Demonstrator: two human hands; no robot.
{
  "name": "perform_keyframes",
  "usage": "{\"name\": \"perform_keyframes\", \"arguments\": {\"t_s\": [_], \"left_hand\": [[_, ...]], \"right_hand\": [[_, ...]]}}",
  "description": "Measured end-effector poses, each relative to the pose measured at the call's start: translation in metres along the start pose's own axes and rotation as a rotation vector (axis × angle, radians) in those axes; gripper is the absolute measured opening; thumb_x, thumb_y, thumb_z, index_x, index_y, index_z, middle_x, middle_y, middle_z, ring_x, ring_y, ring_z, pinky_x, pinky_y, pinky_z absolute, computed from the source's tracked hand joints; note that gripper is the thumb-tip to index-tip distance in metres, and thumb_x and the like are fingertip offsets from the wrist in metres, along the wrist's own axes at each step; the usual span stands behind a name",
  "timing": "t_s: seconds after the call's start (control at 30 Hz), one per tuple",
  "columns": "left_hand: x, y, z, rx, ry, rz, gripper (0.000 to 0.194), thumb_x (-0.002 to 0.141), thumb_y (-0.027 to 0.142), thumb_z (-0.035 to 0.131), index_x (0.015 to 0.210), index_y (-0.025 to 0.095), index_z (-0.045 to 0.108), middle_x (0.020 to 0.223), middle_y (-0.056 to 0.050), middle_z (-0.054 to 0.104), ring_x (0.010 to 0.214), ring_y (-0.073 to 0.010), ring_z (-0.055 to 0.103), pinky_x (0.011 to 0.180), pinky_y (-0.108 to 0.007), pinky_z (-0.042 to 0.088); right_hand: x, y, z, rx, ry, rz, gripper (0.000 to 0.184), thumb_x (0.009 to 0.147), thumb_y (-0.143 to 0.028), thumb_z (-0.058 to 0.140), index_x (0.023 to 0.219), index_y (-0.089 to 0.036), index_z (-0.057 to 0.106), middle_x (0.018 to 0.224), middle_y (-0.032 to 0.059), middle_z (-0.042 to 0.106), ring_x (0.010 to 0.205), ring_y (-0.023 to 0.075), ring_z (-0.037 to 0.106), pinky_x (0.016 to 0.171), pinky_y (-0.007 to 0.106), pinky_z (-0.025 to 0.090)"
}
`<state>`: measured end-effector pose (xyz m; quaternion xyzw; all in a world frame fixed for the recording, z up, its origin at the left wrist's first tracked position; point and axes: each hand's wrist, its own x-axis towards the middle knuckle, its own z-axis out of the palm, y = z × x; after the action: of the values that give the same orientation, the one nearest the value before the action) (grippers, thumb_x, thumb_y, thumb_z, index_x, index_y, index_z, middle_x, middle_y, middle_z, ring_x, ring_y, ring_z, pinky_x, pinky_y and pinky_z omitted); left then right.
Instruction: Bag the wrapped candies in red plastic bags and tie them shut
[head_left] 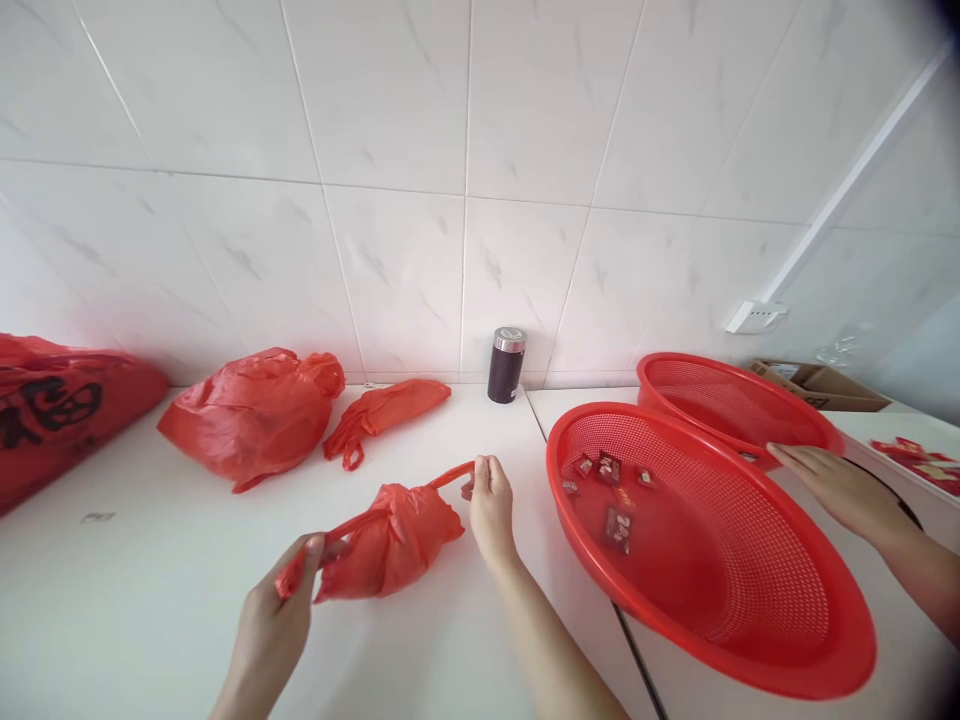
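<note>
A small, filled red plastic bag (394, 545) rests on the white table between my hands. My left hand (279, 590) is closed on one of its handles, at the lower left. The other handle is pinched in the fingers of my right hand (491, 505) and stretched up to the right. Both handles are pulled apart, with the bag bunched between them. What lies inside the bag is hidden. To the right of my right hand stands a large red plastic basket (757, 560) with several small wrapped packets (619, 528) in it.
Behind lie another filled red bag (259, 415), a flatter red bag (390, 408) and a large printed red bag (67, 410). A dark tumbler (506, 366) stands by the wall. At right are a second red basket (720, 385), another person's hand (832, 485) and a cardboard box (825, 385).
</note>
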<state>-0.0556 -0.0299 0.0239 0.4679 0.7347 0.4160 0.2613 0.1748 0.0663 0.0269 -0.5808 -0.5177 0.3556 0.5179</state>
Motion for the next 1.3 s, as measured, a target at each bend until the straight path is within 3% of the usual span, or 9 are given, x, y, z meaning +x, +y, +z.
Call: {"name": "perform_keyframes", "arguments": {"t_s": [0.13,0.27,0.37,0.6,0.8,0.93,1.13,1.3], "left_hand": [[0.005,0.02,0.036,0.044,0.122,0.025,0.052,0.09,0.065,0.024,0.1,0.026,0.058,0.109,-0.005,0.07,0.093,-0.0237,0.064,0.074,-0.032,0.05],[0.025,0.03,0.055,0.182,0.043,0.059,0.041,0.093,0.057,0.024,0.092,0.029,0.054,0.077,0.0,0.069,0.065,-0.021,0.06,0.06,-0.029,0.043],[0.038,0.023,0.053,0.296,0.001,0.068,0.034,0.095,0.049,0.025,0.091,0.029,0.053,0.066,0.0,0.065,0.058,-0.0223,0.057,0.055,-0.028,0.038],[0.052,0.013,0.037,0.433,-0.064,0.056,0.038,0.095,0.047,0.02,0.099,0.03,0.054,0.084,-0.004,0.072,0.067,-0.0219,0.063,0.058,-0.028,0.041],[0.072,0.017,0.051,0.67,-0.085,0.069,0.035,0.089,0.034,0.03,0.104,0.031,0.062,0.093,-0.011,0.073,0.078,-0.032,0.065,0.062,-0.036,0.037],[0.08,0.016,0.057,0.733,-0.077,0.099,0.038,0.089,0.029,0.03,0.105,0.031,0.064,0.095,-0.011,0.074,0.077,-0.0311,0.066,0.063,-0.036,0.038],[0.07,0.01,0.051,0.705,-0.045,0.134,0.041,0.088,0.023,0.033,0.113,0.031,0.064,0.101,-0.007,0.074,0.082,-0.0304,0.065,0.07,-0.037,0.04],[0.041,0.012,0.027,0.56,0.008,0.103,0.041,0.094,0.045,0.03,0.11,0.031,0.064,0.083,-0.004,0.073,0.07,-0.0257,0.062,0.061,-0.033,0.044]], "right_hand": [[-0.005,-0.006,0.018,-0.179,-0.02,-0.076,0.033,0.097,-0.049,0.028,0.084,-0.023,0.043,0.077,0.0021,0.06,0.073,0.0197,0.061,0.065,0.029,0.042],[-0.015,-0.004,0.036,-0.425,-0.128,-0.209,0.02,0.089,-0.041,0.05,0.093,-0.022,0.044,0.073,0.003,0.061,0.067,0.0227,0.06,0.058,0.028,0.036],[-0.014,0.009,0.035,-0.527,-0.209,-0.296,0.012,0.093,-0.034,0.044,0.092,-0.023,0.043,0.067,-0.0008,0.06,0.059,0.0196,0.058,0.054,0.026,0.031],[0.016,0.025,0.015,-0.628,-0.202,-0.313,0.018,0.098,-0.04,0.04,0.091,-0.023,0.042,0.073,-0.0023,0.062,0.061,0.016,0.059,0.054,0.024,0.027],[0.03,0.041,0.031,-0.738,-0.172,-0.233,0.01,0.097,-0.031,0.043,0.091,-0.023,0.044,0.066,-0.0021,0.063,0.054,0.0154,0.057,0.05,0.025,0.02],[0.034,0.047,0.039,-0.771,-0.157,-0.218,0.007,0.096,-0.028,0.043,0.093,-0.022,0.046,0.065,0.0001,0.064,0.055,0.0175,0.058,0.05,0.027,0.018],[0.026,0.045,0.034,-0.711,-0.125,-0.22,0.014,0.098,-0.034,0.041,0.092,-0.022,0.045,0.065,0.0006,0.063,0.056,0.0183,0.059,0.051,0.026,0.02],[0.011,0.033,0.015,-0.542,-0.125,-0.243,0.027,0.099,-0.046,0.033,0.088,-0.023,0.04,0.066,-0.0023,0.058,0.058,0.0161,0.057,0.053,0.024,0.03]]}}
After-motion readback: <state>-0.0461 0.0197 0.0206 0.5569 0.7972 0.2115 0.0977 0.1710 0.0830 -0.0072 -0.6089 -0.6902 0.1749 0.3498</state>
